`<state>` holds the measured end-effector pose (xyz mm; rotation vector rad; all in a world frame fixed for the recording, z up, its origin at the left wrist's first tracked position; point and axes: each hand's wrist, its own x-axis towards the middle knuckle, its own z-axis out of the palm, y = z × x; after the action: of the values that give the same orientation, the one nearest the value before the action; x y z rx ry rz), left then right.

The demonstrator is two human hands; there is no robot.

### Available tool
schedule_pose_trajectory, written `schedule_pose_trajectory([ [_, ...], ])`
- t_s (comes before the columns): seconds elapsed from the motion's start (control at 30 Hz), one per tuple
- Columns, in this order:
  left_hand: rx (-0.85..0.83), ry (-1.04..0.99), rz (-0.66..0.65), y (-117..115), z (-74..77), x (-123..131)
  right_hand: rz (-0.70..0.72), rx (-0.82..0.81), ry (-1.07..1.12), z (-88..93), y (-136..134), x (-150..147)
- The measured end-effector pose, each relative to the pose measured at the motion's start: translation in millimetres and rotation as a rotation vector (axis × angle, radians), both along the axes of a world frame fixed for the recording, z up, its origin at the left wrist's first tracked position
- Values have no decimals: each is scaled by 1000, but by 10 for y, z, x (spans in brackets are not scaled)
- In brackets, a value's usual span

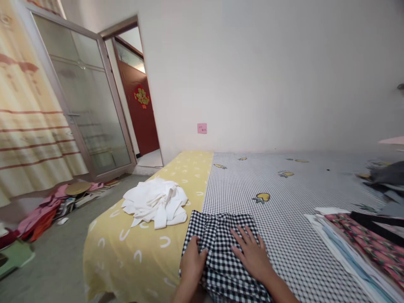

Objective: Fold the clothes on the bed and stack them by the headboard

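A black-and-white checked garment (227,235) lies folded at the near side of the bed, in front of me. My left hand (193,261) is at its left edge, thumb and forefinger on top and the fingers curled on the cloth; part of that hand is hidden. My right hand (252,254) rests flat on the right half of the garment, fingers spread. Left of the garment, a crumpled white cloth (156,202) sits on the yellow part of the bedding.
A stack of folded clothes (362,248) lies on the bed at right, with dark clothing (388,176) behind it. The bed (240,181) reaches the white wall. On the floor at left are a pile of things (57,206) and a green stool (15,256).
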<state>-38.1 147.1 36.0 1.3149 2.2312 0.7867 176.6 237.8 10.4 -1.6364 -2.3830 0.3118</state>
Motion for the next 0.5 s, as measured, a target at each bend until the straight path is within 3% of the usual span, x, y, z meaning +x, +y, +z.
schedule_pose_trajectory([
  [0.1,53,326,29,-21,233,159,29,-5,-7,-224,-32,23],
  [0.17,140,461,-44,50,378,350,31,1,-4,-180,-73,37],
  [0.23,241,452,-212,165,445,539,32,17,-23,-101,-95,42],
  [0.3,297,409,-392,286,396,648,33,49,-42,-72,-96,43],
  [0.37,255,359,-476,385,244,636,27,72,-46,-111,-86,48],
  [0.5,62,315,-370,497,-90,406,3,66,-31,-253,-59,65],
])
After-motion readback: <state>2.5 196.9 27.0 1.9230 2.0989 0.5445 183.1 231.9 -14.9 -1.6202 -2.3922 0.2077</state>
